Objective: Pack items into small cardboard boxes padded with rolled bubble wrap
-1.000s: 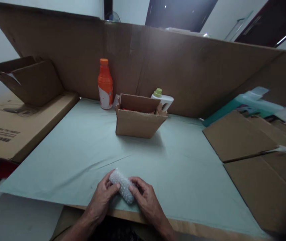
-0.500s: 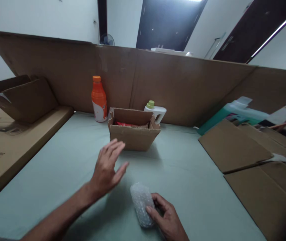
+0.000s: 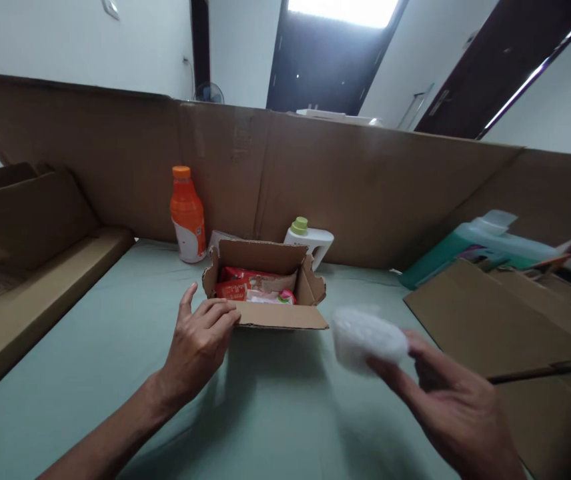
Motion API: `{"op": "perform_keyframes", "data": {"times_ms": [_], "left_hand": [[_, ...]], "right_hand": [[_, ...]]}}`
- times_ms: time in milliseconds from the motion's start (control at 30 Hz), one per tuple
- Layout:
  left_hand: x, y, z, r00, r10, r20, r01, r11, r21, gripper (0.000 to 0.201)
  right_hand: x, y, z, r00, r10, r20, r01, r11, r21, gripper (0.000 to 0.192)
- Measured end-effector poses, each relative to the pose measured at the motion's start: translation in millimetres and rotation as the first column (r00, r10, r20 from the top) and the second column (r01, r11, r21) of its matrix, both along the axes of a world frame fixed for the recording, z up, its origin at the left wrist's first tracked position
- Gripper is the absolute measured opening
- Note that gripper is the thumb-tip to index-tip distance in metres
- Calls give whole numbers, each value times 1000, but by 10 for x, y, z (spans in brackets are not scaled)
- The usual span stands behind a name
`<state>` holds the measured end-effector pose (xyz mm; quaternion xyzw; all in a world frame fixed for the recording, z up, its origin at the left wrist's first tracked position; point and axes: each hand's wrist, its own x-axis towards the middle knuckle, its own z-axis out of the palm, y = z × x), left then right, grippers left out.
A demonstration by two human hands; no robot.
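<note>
My left hand [image 3: 200, 343] has come forward from the near edge of the bench [image 3: 115, 353] to the small cardboard box [image 3: 264, 283] in the middle. Its fingers [image 3: 215, 313] are loosely curled and rest against the box's near left corner, gripping nothing that I can see. The box now sits closer to me than it did a moment ago, open, with red and pink packets [image 3: 245, 287] showing inside. To its right, my right hand [image 3: 445, 400] has lifted the bubble-wrapped bundle [image 3: 368, 337] off the bench. I am grasping it in my fingertips, in the air just beside the box's near right corner and blurred by motion. I judge the bundle is on its way into the box. An orange bottle [image 3: 187, 213] and a white jug [image 3: 310, 240] stand behind the box at the bench's far edge.
</note>
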<state>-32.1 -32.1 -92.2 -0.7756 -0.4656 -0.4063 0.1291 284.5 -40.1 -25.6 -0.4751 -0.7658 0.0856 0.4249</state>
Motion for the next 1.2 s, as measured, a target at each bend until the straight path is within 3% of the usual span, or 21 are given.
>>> {"op": "perform_keyframes", "data": {"times_ms": [67,133,200,300,333,400,500,567,667,733,800,867,967,1033,1100,1200], "left_hand": [[-5,53,5,1000,-5,10,5,1000,3,17],[-8,89,7,1000,-10,19,10,1000,11,17],[-13,100,9,1000,-13,21,13,1000,15,17],[-20,117,40,1000,-8,8,8,1000,17,17],[-21,134,60,1000,-5,-2,5,1000,15,17],[-21,189,107,1000,7,-27,-6,1000,19,16],[-32,274,158,997,65,-39,-62,996,61,16],[-79,290,145,991,131,22,-133,984,120,31],[-225,239,2,955,187,230,-220,967,126,66],[-329,202,-169,904,201,376,-198,979,-47,75],[-377,215,-355,844,224,487,-86,954,-289,80],[-337,298,-501,774,217,595,94,890,-447,82],[-142,479,-589,623,159,766,373,800,-469,78],[0,526,-587,544,138,828,448,786,-426,75],[77,418,-582,531,146,835,432,801,-415,70],[-14,-70,-617,573,191,797,390,792,-470,51]], "right_hand": [[-238,344,210,995,38,95,-42,998,43,16],[-544,701,348,956,103,273,-106,994,-3,21],[-860,1023,395,830,209,518,-157,977,-142,22],[-1270,1349,324,527,453,719,-180,886,-427,19],[-1378,1410,285,461,498,734,-158,860,-484,18],[-1529,1474,232,420,506,753,-107,852,-513,16],[-1506,1461,284,459,412,787,-66,899,-432,15],[-1271,1373,384,582,261,770,-60,958,-279,20],[-677,1124,434,886,-28,464,27,1000,8,21],[-298,950,283,971,-116,210,121,993,-10,27],[-88,849,-29,990,-125,69,135,976,-172,33],[-101,851,-417,996,-73,-41,55,939,-341,57],[-367,963,-872,974,-3,-228,-105,881,-462,67],[-514,971,-1008,957,-17,-289,-124,878,-462,59],[-552,824,-1055,955,-49,-292,-93,887,-453,49],[-536,333,-1087,958,-90,-273,-35,906,-421,38]]}}
